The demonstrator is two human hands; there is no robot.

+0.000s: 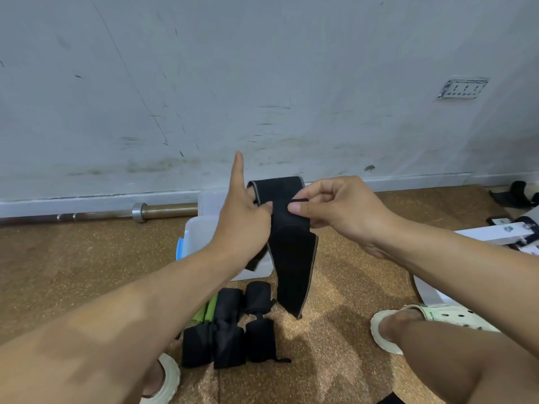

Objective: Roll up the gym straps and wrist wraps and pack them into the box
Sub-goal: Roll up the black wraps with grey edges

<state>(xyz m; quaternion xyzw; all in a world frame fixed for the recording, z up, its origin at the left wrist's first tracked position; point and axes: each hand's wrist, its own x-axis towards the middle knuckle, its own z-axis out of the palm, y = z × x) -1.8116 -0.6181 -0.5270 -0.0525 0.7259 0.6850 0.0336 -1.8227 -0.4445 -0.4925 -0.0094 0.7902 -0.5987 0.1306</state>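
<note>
A long black strap (pixel 291 258) with a thin grey edge hangs unrolled from its looped top, its tapered end nearly touching the floor. Behind it stands an open translucent white box (pixel 201 228). Five rolled black wraps (pixel 230 330) lie clustered on the floor, just in front of the box.

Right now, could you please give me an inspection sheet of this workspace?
Surface: brown speckled floor.
Job's things: black strap held up unrolled; rolled black wraps on the floor; translucent box behind them.
Clutter: green item beside the rolls; barbell along the wall.
Grippers: left hand and right hand pinch the strap's top.
Cables: nothing seen.
Surroundings: scuffed wall, wall socket.
</note>
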